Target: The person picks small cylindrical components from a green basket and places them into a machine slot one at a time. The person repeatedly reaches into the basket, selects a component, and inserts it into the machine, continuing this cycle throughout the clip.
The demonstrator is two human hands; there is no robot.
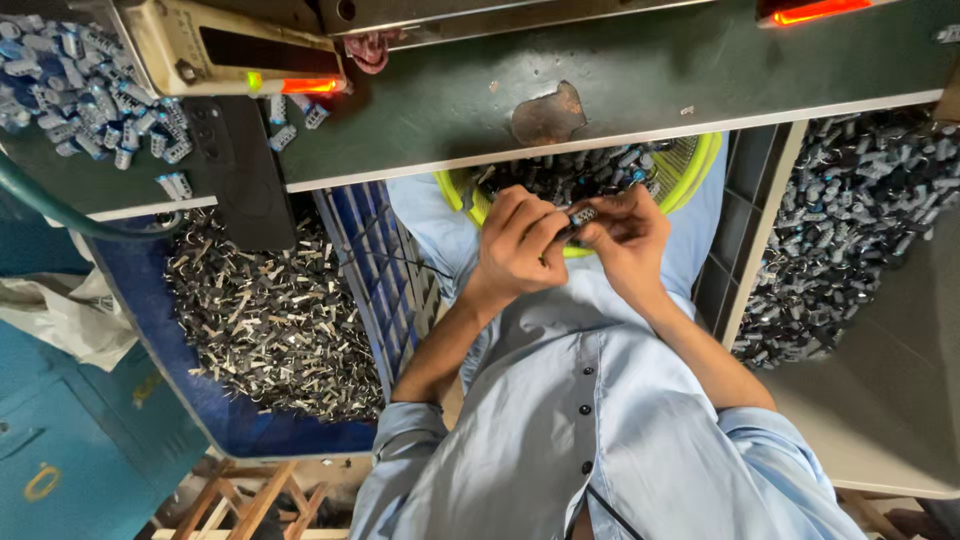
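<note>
— Both hands at the lap, why?
— Left hand (518, 245) and right hand (628, 235), each grip pinched shut on one small clip (581, 216), just above yellow basket (700, 165) for easy reach.

Even, fairly bright light falls from above, with soft shadow under the green surface (640, 75). An orange lamp (308, 86) glows overexposed. Wide-angle distortion bends the edges; focus stays sharp.
</note>
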